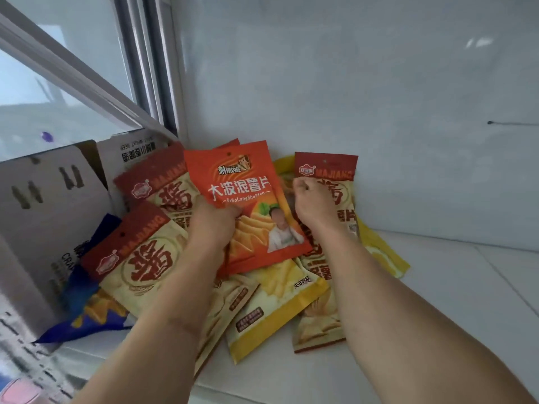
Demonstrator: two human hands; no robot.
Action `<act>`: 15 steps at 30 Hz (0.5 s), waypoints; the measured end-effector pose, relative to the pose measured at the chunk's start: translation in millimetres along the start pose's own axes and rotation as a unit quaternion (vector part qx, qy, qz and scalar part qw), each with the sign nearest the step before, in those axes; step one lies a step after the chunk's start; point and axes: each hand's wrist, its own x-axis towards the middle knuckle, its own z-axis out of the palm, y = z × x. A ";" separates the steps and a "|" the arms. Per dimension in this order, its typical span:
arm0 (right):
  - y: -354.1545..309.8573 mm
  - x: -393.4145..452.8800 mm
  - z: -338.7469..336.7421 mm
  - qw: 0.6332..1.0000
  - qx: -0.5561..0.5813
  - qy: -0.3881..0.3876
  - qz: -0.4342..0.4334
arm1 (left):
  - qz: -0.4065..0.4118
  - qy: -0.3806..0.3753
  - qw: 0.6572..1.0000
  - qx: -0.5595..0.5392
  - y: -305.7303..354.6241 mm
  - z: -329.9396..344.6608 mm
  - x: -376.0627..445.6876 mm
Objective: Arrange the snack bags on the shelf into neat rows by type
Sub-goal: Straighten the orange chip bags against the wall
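Both hands (214, 220) (310, 199) grip bags, prob. orange bag (248, 199) left.

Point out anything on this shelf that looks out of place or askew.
The snack bags lie in a mixed, overlapping heap at odd angles, not in rows. A blue bag is wedged under the pile beside the cardboard box.

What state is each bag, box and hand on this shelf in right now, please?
Orange bag: lifted, tilted, gripped by the left hand.
Right hand: fingers curled against the red-topped bag leaning at the wall; grip unclear.
Front red-topped bag: lying flat in the pile.
Yellow bag: flat, partly covered.
Blue bag: crumpled beside the box.
Cardboard box: flaps open.
Shelf: white, bags unsorted.
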 end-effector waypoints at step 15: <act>-3.8 35.7 -12.6 0.991 -0.096 -0.081 0.035 | 0.043 0.009 0.998 -0.035 -18.9 12.7 14.4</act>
